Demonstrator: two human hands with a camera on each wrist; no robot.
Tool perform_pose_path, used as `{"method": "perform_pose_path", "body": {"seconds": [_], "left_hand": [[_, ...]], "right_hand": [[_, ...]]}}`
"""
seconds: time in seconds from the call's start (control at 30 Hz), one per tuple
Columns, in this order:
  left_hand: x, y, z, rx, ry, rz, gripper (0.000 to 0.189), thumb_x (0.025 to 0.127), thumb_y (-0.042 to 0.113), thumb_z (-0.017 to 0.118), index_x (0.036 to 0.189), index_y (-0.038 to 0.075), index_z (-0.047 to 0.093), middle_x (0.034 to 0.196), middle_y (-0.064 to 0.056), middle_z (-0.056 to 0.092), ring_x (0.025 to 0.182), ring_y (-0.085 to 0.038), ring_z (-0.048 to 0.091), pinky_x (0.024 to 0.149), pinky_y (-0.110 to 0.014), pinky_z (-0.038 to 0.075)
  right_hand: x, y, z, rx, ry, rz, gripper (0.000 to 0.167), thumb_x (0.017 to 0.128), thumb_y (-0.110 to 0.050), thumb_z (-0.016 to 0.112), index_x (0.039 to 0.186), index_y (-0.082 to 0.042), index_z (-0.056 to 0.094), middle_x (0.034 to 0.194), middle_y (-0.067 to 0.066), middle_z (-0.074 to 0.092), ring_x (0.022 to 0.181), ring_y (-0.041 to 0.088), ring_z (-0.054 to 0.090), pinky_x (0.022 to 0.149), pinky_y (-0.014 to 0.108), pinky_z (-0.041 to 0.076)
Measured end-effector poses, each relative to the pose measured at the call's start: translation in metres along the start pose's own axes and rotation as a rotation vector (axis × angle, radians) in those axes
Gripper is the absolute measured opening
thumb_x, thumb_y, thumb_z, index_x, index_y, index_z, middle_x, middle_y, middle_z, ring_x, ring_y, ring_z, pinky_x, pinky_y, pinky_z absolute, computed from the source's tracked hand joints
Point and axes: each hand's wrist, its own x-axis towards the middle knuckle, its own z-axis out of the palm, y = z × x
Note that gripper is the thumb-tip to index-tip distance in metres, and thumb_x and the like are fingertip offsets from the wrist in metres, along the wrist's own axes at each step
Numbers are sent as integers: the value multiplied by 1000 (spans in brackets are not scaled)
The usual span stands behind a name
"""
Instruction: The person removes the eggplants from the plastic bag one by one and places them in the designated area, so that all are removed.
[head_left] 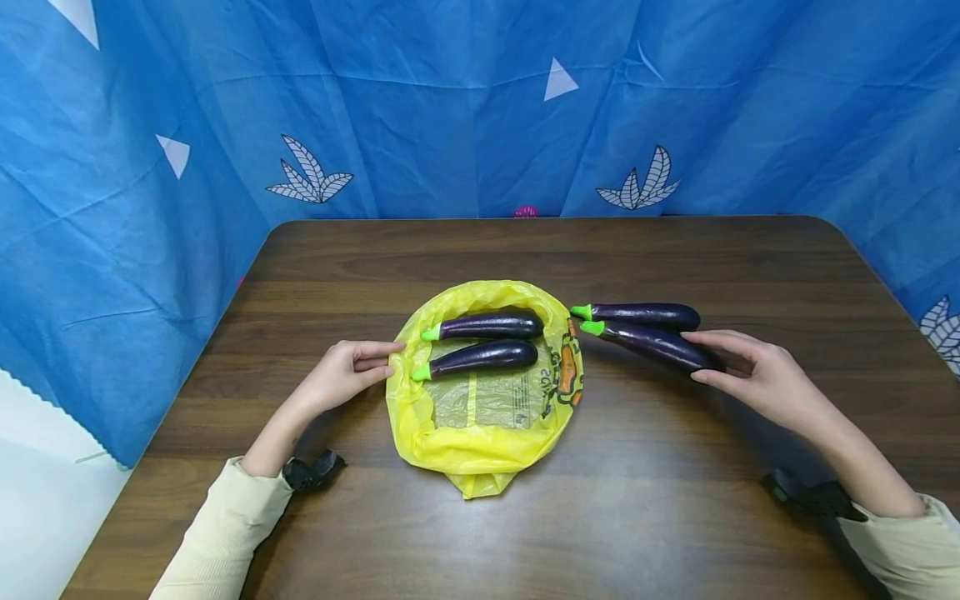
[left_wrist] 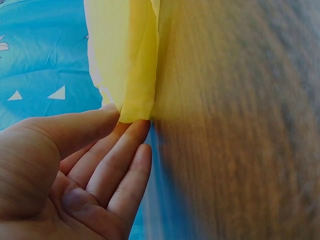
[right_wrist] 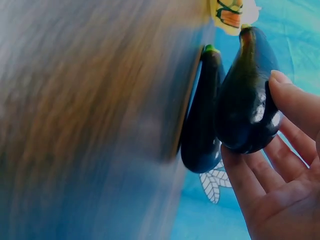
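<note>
In the head view, a yellow plastic bag (head_left: 480, 442) lies with its mouth spread wide and its rim folded outward. Two eggplants (head_left: 483, 358) with bright green stems rest inside it. At its left edge, my left hand (head_left: 337, 379) pinches the rim between thumb and fingers; the left wrist view shows the yellow film (left_wrist: 139, 95) at the fingertips. To the right of the bag, my right hand (head_left: 768, 379) holds a dark eggplant (head_left: 656, 344) by its thick end, stem pointing left toward the bag. Another eggplant (head_left: 645, 314) lies just behind the held one.
A brown wooden table (head_left: 630, 517) carries everything. Behind it hangs a blue curtain (head_left: 465, 108) with white triangles and leaf prints. Black straps (head_left: 311, 472) are on both wrists, beside cream sleeves (head_left: 232, 517).
</note>
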Motion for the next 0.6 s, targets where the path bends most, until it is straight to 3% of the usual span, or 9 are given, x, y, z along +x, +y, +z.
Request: {"method": "perform_pose_path", "body": {"seconds": [0.1, 0.23, 0.3, 0.37, 0.47, 0.6], "left_hand": [[0, -1, 0, 2, -1, -1, 35, 89, -2, 61, 124, -7, 57, 124, -21, 55, 105, -28, 59, 81, -28, 51], [0, -1, 0, -7, -3, -7, 36, 89, -2, 61, 124, -6, 57, 125, -21, 55, 106, -28, 59, 81, -28, 51], [0, 0, 0, -12, -4, -9, 36, 89, -2, 61, 124, -6, 57, 125, -21, 55, 106, -28, 58, 81, -28, 51], [0, 0, 0, -15, -4, -10, 36, 89, -2, 61, 124, -7, 57, 126, -21, 54, 106, -29, 58, 81, -28, 51], [0, 0, 0, -17, -5, -9, 36, 89, -2, 61, 125, -7, 57, 126, -21, 54, 106, -29, 58, 81, -28, 51], [0, 0, 0, -20, -6, -10, 36, 89, -2, 61, 125, -6, 57, 125, -20, 55, 106, -28, 59, 81, -28, 51]], "right_hand": [[0, 3, 0, -30, -18, 3, 47, 82, -11, 73, 127, -7, 59, 122, 17, 56, 109, -10, 40, 79, 0, 33], [3, 8, 1, -80, -34, -9, 47, 83, -13, 73, 127, -7, 59, 122, 16, 56, 112, 15, 50, 79, 0, 32], [5, 9, 2, -96, -41, -13, 47, 82, -14, 73, 127, -7, 59, 122, 16, 56, 110, 28, 51, 81, 6, 39], [8, 10, 2, -106, -50, -20, 48, 82, -14, 73, 127, -7, 59, 122, 17, 56, 108, 36, 52, 83, 20, 48], [10, 10, 3, -107, -58, -29, 48, 82, -12, 74, 127, -7, 58, 122, 17, 56, 108, 38, 52, 80, 44, 48], [12, 12, 5, -114, -60, -53, 49, 81, -11, 74, 127, -7, 59, 121, 16, 56, 108, 37, 53, 78, 51, 46]]}}
